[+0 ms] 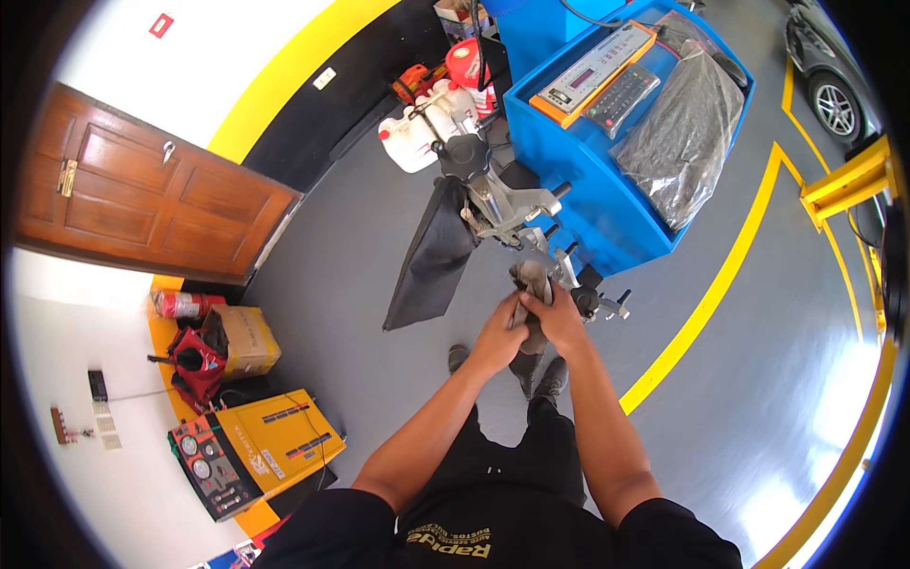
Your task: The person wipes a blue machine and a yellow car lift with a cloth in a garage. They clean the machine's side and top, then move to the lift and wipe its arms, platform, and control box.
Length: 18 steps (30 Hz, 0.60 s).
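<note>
A grey cloth (532,284) is bunched between both hands in front of my chest. My left hand (500,334) grips its lower part, and my right hand (556,319) closes around it from the right. Its top end touches a metal clamp assembly (517,211) with black knobs that sticks out from a blue machine (607,194). A black fabric cover (434,261) hangs from the assembly to the left of my hands.
On the blue machine lie an orange-framed control panel (595,68) and a grey plastic bag (681,142). White jugs (412,140) stand by the wall, a yellow gauge unit (256,453) and cardboard box (248,339) at left. A brown door (142,194), yellow floor lines (711,294), a car wheel (836,104).
</note>
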Motion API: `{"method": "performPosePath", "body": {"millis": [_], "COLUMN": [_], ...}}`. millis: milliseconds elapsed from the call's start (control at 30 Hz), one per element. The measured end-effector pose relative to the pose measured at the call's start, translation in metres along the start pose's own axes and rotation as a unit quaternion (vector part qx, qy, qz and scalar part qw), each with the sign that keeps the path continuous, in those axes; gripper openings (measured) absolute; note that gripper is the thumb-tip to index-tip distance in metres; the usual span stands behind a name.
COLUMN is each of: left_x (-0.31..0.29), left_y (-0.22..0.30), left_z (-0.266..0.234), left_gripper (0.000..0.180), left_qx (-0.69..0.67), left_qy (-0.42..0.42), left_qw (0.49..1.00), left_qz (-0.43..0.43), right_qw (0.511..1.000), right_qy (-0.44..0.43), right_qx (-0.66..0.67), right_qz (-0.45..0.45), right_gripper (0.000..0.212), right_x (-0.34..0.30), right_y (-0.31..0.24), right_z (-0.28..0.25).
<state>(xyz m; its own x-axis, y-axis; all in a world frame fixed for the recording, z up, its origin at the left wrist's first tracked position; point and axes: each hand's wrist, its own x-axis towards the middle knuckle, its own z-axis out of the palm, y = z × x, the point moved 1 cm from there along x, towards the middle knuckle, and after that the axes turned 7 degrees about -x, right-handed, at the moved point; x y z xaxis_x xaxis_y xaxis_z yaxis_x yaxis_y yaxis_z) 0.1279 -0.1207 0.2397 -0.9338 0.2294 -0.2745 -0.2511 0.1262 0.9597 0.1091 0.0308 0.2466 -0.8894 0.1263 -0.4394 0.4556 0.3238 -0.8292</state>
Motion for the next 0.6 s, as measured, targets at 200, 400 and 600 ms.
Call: {"method": "performPosePath", "body": {"millis": [200, 400, 600], "left_x": [-0.063, -0.126, -0.127], "left_y": [0.012, -0.008, 0.002], "left_z": [-0.097, -0.235, -0.381], "left_gripper": [0.068, 0.061, 0.056], "left_qx": [-0.213, -0.193, -0.149], "left_qy": [-0.195, -0.31, -0.222], "left_qw": [0.94, 0.901, 0.918], "left_qz": [-0.18, -0.234, -0.293], "right_qw": [0.895, 0.902, 0.884], "right_qy": [0.206, 0.34, 0.285], "right_qx": [0.395, -0.263, -0.359], "right_qz": [0.029, 0.028, 0.093], "right_gripper": [0.027, 0.042, 0.037], "right_x": [0.052, 0.103, 0.096], "right_y": [-0.024, -0.058, -0.075], "right_z": [0.033, 0.114, 0.108]}}
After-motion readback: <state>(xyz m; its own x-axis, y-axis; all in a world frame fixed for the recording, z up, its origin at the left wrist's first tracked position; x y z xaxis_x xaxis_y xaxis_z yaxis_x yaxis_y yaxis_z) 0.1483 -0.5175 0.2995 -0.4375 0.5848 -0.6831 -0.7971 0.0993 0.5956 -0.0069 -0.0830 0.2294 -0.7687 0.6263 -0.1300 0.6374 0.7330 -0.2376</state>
